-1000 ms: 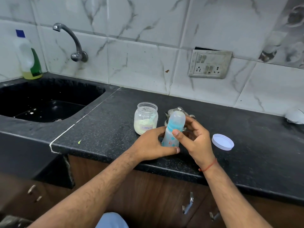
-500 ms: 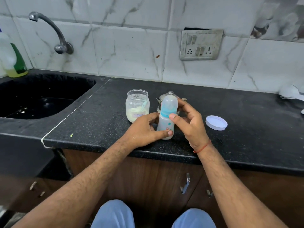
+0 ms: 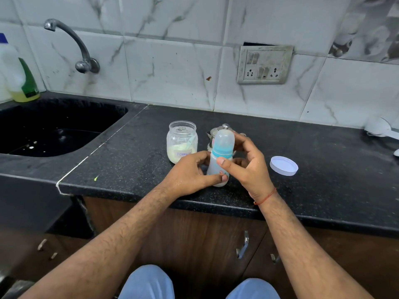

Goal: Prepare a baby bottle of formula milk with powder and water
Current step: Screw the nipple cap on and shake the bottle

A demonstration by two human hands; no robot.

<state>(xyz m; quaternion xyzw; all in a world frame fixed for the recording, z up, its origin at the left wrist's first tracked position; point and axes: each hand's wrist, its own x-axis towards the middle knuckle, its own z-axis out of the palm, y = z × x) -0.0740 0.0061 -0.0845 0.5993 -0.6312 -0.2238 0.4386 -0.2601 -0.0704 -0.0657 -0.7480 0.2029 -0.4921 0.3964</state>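
From my remote seat, the biggest thing I see is the black speckled stone tabletop (image 3: 302,152), with a black sink basin (image 3: 54,130) sunk into its left end under a curved metal tap (image 3: 73,46). Behind the work sits a small steel kettle (image 3: 222,129), mostly hidden. Left of it stands the clear glass jar labelled formula (image 3: 182,141), open-mouthed and roughly a third full of pale powder, with what looks like a scoop inside. Its white round lid (image 3: 283,165) lies flat, well apart to the right.

Near the front edge stands the translucent baby bottle with teal collar and domed cap (image 3: 221,156), upright on the tabletop. My left hand (image 3: 190,175) grips its lower body, thumb across the front. My right hand (image 3: 248,167) curls around the collar and cap from the right, thumb against the front.

As I judge it, the bottle looks closed and a whitish fill shows at its base, so powder and water may already be in. I cannot tell whether the cap is going on or coming off. Shaking and recapping the jar seem left.
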